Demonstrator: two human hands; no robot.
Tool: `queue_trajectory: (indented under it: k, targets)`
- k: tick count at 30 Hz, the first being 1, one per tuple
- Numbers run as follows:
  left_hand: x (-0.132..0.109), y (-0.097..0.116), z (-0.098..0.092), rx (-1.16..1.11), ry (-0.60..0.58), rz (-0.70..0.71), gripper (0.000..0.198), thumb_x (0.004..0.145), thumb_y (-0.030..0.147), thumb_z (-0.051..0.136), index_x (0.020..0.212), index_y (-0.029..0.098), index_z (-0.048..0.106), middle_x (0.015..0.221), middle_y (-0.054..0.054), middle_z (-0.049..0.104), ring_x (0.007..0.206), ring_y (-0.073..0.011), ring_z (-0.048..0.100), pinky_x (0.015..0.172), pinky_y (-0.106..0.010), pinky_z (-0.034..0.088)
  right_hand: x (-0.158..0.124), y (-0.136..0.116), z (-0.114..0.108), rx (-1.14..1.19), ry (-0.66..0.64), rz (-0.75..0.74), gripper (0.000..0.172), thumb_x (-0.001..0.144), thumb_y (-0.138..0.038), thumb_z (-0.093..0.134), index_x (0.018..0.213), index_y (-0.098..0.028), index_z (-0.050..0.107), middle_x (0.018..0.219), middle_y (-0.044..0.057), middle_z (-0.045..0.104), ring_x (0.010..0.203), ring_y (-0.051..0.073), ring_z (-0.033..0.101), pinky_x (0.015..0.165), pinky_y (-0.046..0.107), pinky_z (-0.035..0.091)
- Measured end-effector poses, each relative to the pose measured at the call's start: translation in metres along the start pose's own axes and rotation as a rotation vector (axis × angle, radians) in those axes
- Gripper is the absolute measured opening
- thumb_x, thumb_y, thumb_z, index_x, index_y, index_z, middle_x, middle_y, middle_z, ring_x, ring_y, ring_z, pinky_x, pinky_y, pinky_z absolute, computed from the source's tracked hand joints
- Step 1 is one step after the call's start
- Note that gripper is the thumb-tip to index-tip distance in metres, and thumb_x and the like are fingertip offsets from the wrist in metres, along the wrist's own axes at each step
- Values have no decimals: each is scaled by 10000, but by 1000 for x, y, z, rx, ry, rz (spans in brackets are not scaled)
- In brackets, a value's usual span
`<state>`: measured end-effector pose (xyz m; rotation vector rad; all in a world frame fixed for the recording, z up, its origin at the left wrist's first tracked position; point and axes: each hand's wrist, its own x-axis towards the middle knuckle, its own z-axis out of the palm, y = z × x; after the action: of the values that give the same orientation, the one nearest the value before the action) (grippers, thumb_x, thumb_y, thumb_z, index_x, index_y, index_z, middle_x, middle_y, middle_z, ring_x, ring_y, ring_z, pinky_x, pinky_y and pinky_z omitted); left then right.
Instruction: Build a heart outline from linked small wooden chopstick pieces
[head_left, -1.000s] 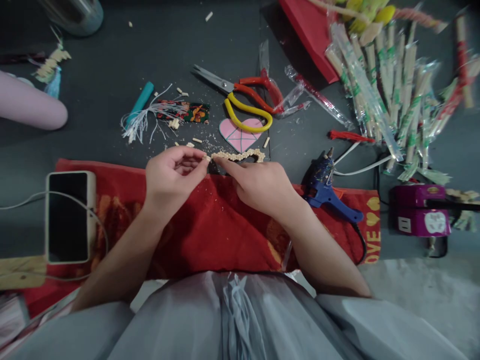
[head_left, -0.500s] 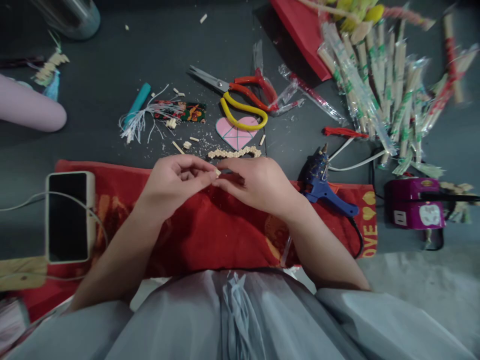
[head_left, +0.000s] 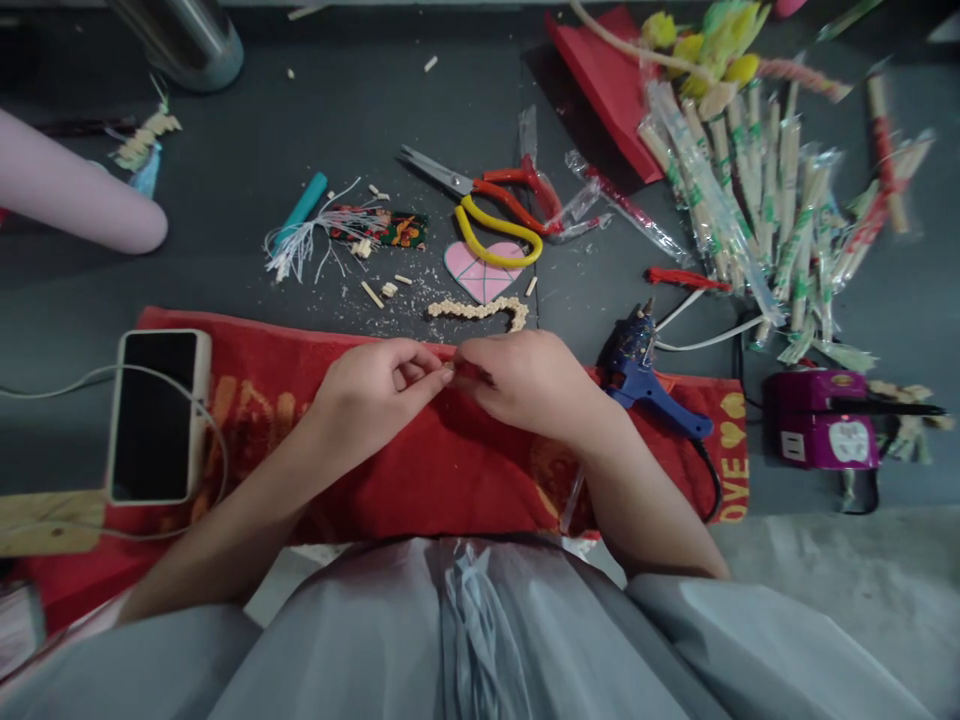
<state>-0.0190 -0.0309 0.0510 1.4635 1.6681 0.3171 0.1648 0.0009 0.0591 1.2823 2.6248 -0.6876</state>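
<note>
Over a red towel [head_left: 450, 480], my left hand [head_left: 382, 390] pinches with thumb and forefinger, a tiny pale piece largely hidden at its fingertips. My right hand [head_left: 529, 385] is closed too, its fingers curled down and meeting the left fingertips. Whatever is in the right fingers stays out of sight. Just beyond the hands lies a curved strip of small pale beads or cut pieces [head_left: 469, 311]. Behind it is a pink heart-shaped card [head_left: 465, 270], partly under the yellow and red handles of the scissors [head_left: 499, 255]. Short pale sticks [head_left: 373, 294] and crumbs lie nearby.
A blue glue gun [head_left: 649, 385] rests on the towel to the right, near a purple device [head_left: 821, 400]. Wrapped stick bundles [head_left: 780, 200] spread at the back right. A phone [head_left: 157, 415] with a cable lies left. A white tassel [head_left: 300, 245] sits behind my left hand.
The view has shifted slightly. My hands remain fingertip to fingertip, and my right fingers curl further down. The pale piece that showed between the fingertips is now mostly covered.
</note>
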Motion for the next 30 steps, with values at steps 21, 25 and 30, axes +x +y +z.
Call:
queue_trajectory:
  k: [21, 25, 30]
  targets:
    - [35, -41, 15, 344, 440, 300, 194, 916, 379, 601, 980, 239, 717, 714, -4, 622, 763, -189, 632, 699, -306, 443, -1, -3, 3, -183, 78, 99, 307, 1055, -285, 424, 1034, -174, 709, 936, 100, 790, 846, 234, 751, 564, 315, 168]
    - [36, -39, 13, 332, 408, 283, 222, 924, 427, 587, 956, 254, 722, 707, -13, 627, 789, -198, 631, 707, -317, 446, -6, -5, 2, -197, 51, 60, 310, 1054, -261, 424, 972, -163, 707, 860, 105, 780, 788, 226, 748, 550, 314, 149]
    - [37, -35, 11, 316, 384, 248, 268, 942, 472, 553, 948, 261, 718, 708, -32, 624, 781, -207, 624, 724, -340, 448, -6, -5, 2, -203, 44, 73, 327, 1057, -261, 413, 941, -170, 705, 838, 102, 777, 754, 210, 733, 540, 319, 129]
